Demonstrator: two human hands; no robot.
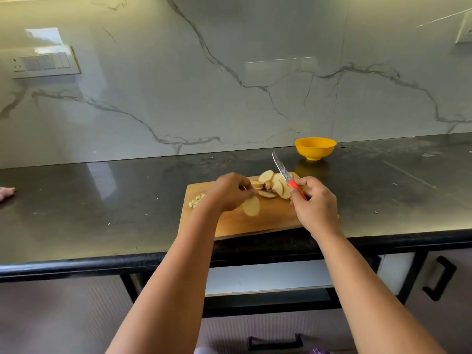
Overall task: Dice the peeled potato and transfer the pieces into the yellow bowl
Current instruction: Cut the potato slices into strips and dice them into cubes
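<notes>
A wooden cutting board (270, 221) lies on the dark counter near its front edge. Several potato slices (270, 182) are piled at the board's far side. A small heap of diced pieces (196, 200) sits at the board's left edge. My left hand (229, 192) pinches one oval potato slice (251, 206) just above the board. My right hand (315, 203) grips a knife by its red handle (296, 189); the blade (279, 166) points up and away, over the slices. The yellow bowl (315, 148) stands behind the board by the wall, and its inside looks empty.
The black counter (102, 200) runs left and right, backed by a marble wall. A switch plate (43, 62) sits on the wall at the left. A pinkish object (6, 192) shows at the far left edge. Drawers with black handles (439, 281) are below.
</notes>
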